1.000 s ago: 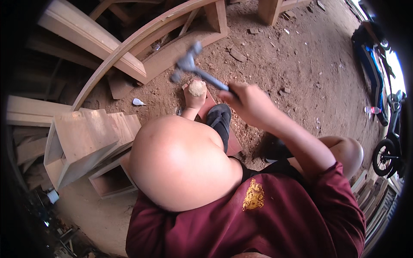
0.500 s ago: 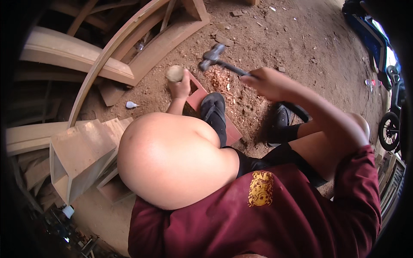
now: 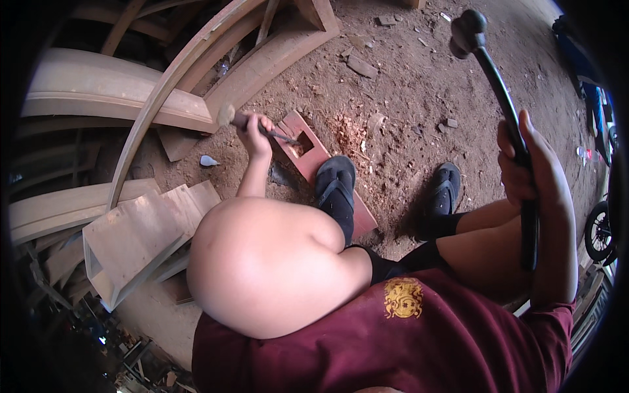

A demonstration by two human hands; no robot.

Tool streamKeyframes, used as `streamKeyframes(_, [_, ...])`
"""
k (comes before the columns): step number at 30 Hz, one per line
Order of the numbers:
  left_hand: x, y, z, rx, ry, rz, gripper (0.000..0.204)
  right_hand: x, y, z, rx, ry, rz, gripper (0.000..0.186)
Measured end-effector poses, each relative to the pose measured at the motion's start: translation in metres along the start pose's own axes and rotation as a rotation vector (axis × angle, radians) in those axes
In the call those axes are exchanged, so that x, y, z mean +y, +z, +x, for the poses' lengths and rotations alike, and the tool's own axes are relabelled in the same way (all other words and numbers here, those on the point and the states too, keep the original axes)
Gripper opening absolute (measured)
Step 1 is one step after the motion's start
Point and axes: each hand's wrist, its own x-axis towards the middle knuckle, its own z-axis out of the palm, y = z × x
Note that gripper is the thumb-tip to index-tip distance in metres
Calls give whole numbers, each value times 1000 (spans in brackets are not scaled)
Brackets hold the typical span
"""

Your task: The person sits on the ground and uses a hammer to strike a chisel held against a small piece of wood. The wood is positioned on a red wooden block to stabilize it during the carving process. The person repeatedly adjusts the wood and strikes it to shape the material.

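My left hand point(image 3: 257, 136) is wrapped round the handle of a chisel point(image 3: 283, 137), which leans over with its blade in a rectangular cut-out. That cut-out is in a reddish wooden board point(image 3: 313, 152) lying on the dirt. My sandalled left foot point(image 3: 335, 180) rests on the board. On the right, my right hand point(image 3: 534, 160) grips a hammer point(image 3: 503, 85) by its dark handle, head up and well away from the chisel. The blade's tip is partly lost inside the cut-out.
Reddish wood chips point(image 3: 350, 134) lie beside the board. Curved wooden frames point(image 3: 157, 98) stand at the far left, with stacked wooden pieces point(image 3: 141, 236) nearer me. A small white bulb-shaped object point(image 3: 208, 161) lies on the ground. My right foot point(image 3: 444, 187) is on the dirt.
My right hand has swung the hammer up and to the right, away from the board. The chisel in my left hand has tilted over to the left, so its blade now shows.
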Motion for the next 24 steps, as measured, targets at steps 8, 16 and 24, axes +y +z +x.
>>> streamKeyframes(8, [32, -4, -113, -244, 212, 680, 19, 13, -27, 17, 51, 175, 125, 49])
streamKeyframes(16, [31, -7, -129, -341, 253, 739, 29, 18, -38, 18, 206, 265, 294, 47])
streamKeyframes(24, [16, 1, -119, -370, 507, 847, 39, 31, -45, 23, 116, 216, 258, 46])
